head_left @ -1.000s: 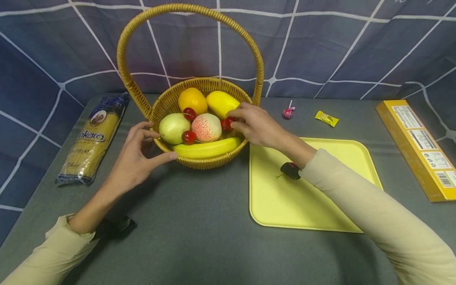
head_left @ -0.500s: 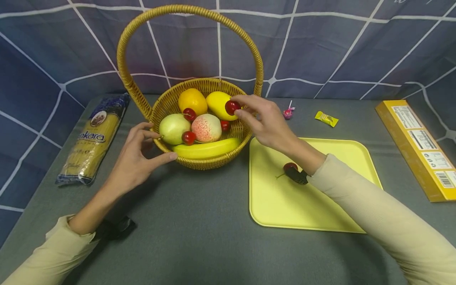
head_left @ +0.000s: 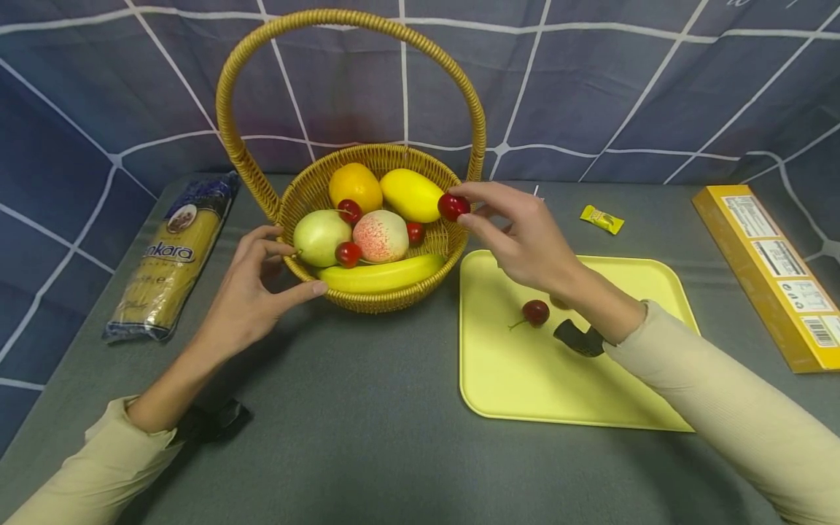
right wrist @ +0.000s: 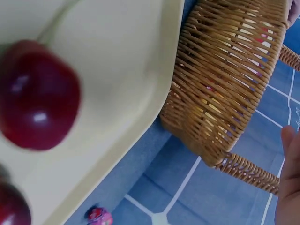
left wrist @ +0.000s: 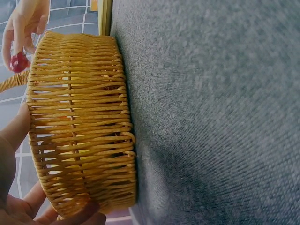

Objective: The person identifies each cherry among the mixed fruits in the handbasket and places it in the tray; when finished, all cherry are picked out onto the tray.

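My right hand (head_left: 534, 237) pinches a dark red cherry (head_left: 453, 207) between thumb and fingertips, over the right rim of a wicker basket (head_left: 370, 300). My left hand (head_left: 246, 302) holds the basket's left front, thumb on the rim and fingers round the side. Inside lie an orange (head_left: 355, 185), a yellow mango (head_left: 412, 194), a pale green pear (head_left: 321, 238), a speckled peach (head_left: 380, 237), a banana (head_left: 382, 275) and three cherries (head_left: 348, 254). On the yellow tray (head_left: 518, 386) rests a stemmed cherry (head_left: 535, 313); another cherry (right wrist: 11, 206) shows partly in the right wrist view.
A pasta packet (head_left: 172, 262) lies left of the basket, a yellow box (head_left: 768, 277) at the far right. Behind the tray are a yellow-wrapped candy (head_left: 601, 219) and a lollipop (right wrist: 100, 216), mostly hidden by my right hand in the head view. The tall basket handle (head_left: 348, 16) arches overhead.
My right hand has lifted a cherry out from beside the peach and carried it right to the basket's rim. Another cherry stays there. My left hand has kept its place.
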### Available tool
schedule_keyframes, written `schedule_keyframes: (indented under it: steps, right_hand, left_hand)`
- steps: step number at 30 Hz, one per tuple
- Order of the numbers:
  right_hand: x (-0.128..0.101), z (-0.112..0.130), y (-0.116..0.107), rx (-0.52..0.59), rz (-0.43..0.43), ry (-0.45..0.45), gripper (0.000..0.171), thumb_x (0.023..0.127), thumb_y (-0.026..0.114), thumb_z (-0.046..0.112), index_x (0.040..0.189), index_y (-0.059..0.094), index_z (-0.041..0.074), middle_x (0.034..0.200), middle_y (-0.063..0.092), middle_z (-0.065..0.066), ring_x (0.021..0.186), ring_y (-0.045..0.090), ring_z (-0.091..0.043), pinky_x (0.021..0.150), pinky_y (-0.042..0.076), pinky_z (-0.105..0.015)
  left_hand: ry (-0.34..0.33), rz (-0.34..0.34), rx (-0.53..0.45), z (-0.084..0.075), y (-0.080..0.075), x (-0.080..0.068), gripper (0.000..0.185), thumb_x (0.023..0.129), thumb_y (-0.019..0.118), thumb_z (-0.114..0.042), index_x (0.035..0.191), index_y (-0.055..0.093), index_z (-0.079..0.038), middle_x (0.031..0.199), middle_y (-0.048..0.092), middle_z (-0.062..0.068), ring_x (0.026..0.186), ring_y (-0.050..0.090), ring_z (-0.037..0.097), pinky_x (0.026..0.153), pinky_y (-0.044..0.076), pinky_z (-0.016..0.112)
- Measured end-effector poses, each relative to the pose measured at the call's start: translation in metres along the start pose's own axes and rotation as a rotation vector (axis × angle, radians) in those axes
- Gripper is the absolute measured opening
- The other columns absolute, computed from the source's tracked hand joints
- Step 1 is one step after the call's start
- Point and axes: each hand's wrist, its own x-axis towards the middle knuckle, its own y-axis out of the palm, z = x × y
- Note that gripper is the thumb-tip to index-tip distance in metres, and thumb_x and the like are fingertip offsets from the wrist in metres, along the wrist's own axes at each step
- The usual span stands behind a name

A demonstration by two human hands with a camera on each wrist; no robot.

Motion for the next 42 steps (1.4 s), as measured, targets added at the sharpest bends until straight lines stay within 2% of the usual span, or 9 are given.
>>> schedule_keyframes:
  steps: [2, 8, 10, 15, 21, 24, 28, 33, 42]
  right_hand:
    - [-0.007, 0.001, -0.005, -0.004, 0.009, 0.012, 0.03, 0.092, 0.067, 0.0, 0.122, 0.067, 0.002, 0.112, 0.069, -0.004, 0.087, 0.067, -0.015, 0.068, 0.054, -0.023]
    - [-0.027, 0.004, -0.022, -0.042, 0.033, 0.109, 0.048, 0.092, 0.066, 0.0, 0.138, 0.055, 0.005, 0.117, 0.065, -0.009, 0.094, 0.065, -0.016, 0.072, 0.056, -0.018]
    - [-0.033, 0.005, -0.029, -0.054, 0.042, 0.143, 0.049, 0.093, 0.065, 0.002, 0.14, 0.054, 0.006, 0.117, 0.064, -0.008, 0.094, 0.063, -0.015, 0.068, 0.056, -0.017]
    - [-0.05, 0.006, -0.042, -0.05, 0.063, 0.21, 0.036, 0.094, 0.065, 0.003, 0.13, 0.063, 0.007, 0.11, 0.063, -0.001, 0.09, 0.061, -0.01, 0.056, 0.056, -0.02]
    - [-0.07, 0.002, -0.061, -0.079, 0.065, 0.302, 0.029, 0.091, 0.07, 0.005, 0.12, 0.067, 0.009, 0.108, 0.065, 0.002, 0.097, 0.063, -0.005, 0.066, 0.058, -0.018]
    - [-0.079, -0.001, -0.072, -0.109, 0.071, 0.37, 0.029, 0.09, 0.072, 0.007, 0.119, 0.068, 0.01, 0.109, 0.066, 0.001, 0.097, 0.063, -0.004, 0.066, 0.058, -0.018]
    - [-0.091, -0.012, -0.086, -0.148, 0.13, 0.456, 0.029, 0.091, 0.072, 0.01, 0.12, 0.068, 0.011, 0.112, 0.067, -0.002, 0.096, 0.062, -0.001, 0.061, 0.058, -0.021]
    - [-0.104, -0.033, -0.103, -0.188, 0.224, 0.506, 0.032, 0.092, 0.069, 0.007, 0.124, 0.065, 0.005, 0.115, 0.068, -0.01, 0.093, 0.062, 0.003, 0.057, 0.059, -0.028]
    - [-0.124, -0.065, -0.123, -0.222, 0.345, 0.564, 0.032, 0.092, 0.068, 0.005, 0.122, 0.063, -0.005, 0.108, 0.068, -0.018, 0.081, 0.064, -0.005, 0.055, 0.058, -0.03]
  left_hand:
    - [0.004, -0.001, -0.002, 0.0, 0.0, 0.0, 0.059, 0.083, 0.082, -0.024, 0.122, 0.049, 0.005, 0.155, 0.024, 0.014, 0.134, 0.035, 0.042, 0.109, 0.037, 0.058]
    - [-0.014, 0.002, 0.005, -0.001, 0.0, 0.0, 0.061, 0.083, 0.082, -0.027, 0.123, 0.049, 0.005, 0.156, 0.023, 0.013, 0.134, 0.036, 0.043, 0.109, 0.036, 0.058]
    - [-0.018, 0.001, 0.006, -0.001, 0.0, 0.0, 0.061, 0.083, 0.082, -0.027, 0.123, 0.05, 0.005, 0.156, 0.024, 0.013, 0.134, 0.035, 0.042, 0.11, 0.036, 0.057]
    - [-0.002, -0.005, -0.007, 0.0, 0.0, 0.001, 0.059, 0.083, 0.082, -0.026, 0.121, 0.05, 0.006, 0.154, 0.025, 0.015, 0.136, 0.033, 0.042, 0.11, 0.035, 0.058]
    - [-0.016, -0.003, -0.003, 0.0, 0.0, 0.0, 0.059, 0.083, 0.082, -0.027, 0.121, 0.05, 0.005, 0.154, 0.025, 0.014, 0.136, 0.033, 0.041, 0.111, 0.034, 0.058]
    - [-0.016, -0.003, 0.002, 0.0, -0.001, 0.0, 0.06, 0.083, 0.082, -0.027, 0.121, 0.05, 0.005, 0.154, 0.025, 0.014, 0.136, 0.033, 0.041, 0.111, 0.034, 0.057]
    - [-0.014, -0.002, 0.005, -0.001, -0.001, 0.0, 0.059, 0.083, 0.082, -0.027, 0.121, 0.05, 0.005, 0.154, 0.025, 0.014, 0.136, 0.034, 0.041, 0.111, 0.034, 0.057]
    - [-0.005, -0.002, -0.001, -0.001, 0.0, 0.001, 0.058, 0.083, 0.082, -0.027, 0.121, 0.05, 0.005, 0.154, 0.026, 0.014, 0.136, 0.033, 0.041, 0.111, 0.034, 0.057]
    - [-0.004, 0.003, -0.01, -0.001, 0.0, 0.0, 0.059, 0.083, 0.082, -0.025, 0.122, 0.049, 0.005, 0.155, 0.024, 0.014, 0.137, 0.032, 0.042, 0.112, 0.033, 0.057]
